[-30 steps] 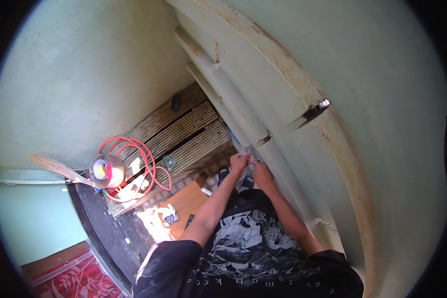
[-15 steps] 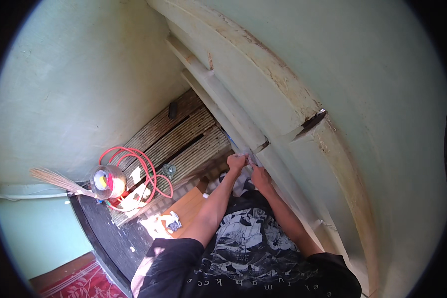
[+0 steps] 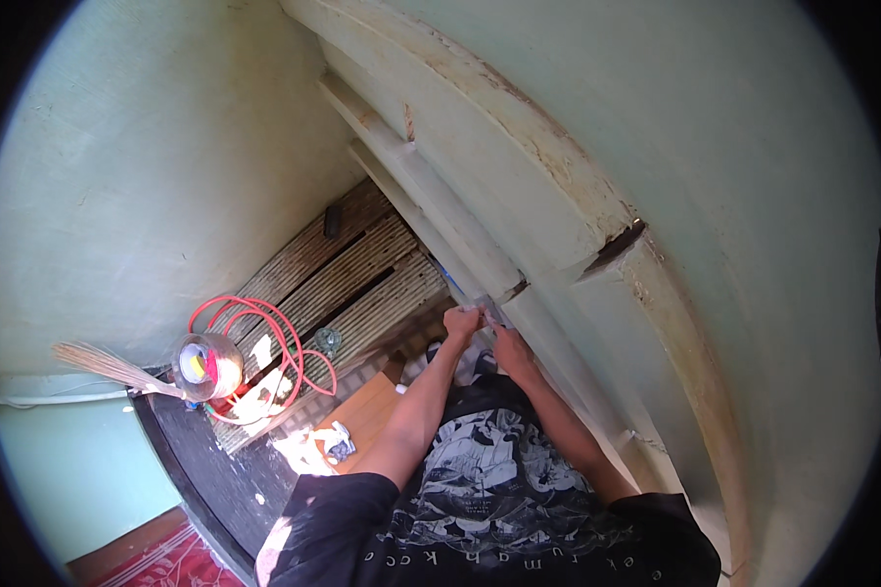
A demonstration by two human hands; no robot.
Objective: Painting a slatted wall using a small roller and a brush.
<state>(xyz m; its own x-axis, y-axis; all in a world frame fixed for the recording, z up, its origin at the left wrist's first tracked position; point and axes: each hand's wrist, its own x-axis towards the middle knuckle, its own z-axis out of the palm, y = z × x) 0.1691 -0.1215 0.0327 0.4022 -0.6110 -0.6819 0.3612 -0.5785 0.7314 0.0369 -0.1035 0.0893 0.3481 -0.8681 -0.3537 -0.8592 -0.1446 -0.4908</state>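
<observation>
My left hand [image 3: 462, 321] is closed, its fingers bent at the edge of the pale green ledge [image 3: 465, 245]. Close beside it, my right hand [image 3: 512, 354] is also closed, with the thumb side turned toward the left hand. Between the two hands shows a small pale piece [image 3: 488, 309], too small to name; both hands seem to be at it. A thin blue strip [image 3: 447, 278] lies along the foot of the ledge, just beyond my left hand.
A ribbed wooden slat platform [image 3: 372, 264] holds a coiled red hose [image 3: 294, 333], a clear glass jar [image 3: 327, 339] and a dark block [image 3: 333, 221]. Left of it are a round clear container [image 3: 215, 357] and a straw broom [image 3: 103, 360]. An orange-brown board [image 3: 367, 411] lies by my left forearm.
The whole view has shifted slightly, with the things at left now a little further left. Both hands stay closed at the ledge, nearly in the same place.
</observation>
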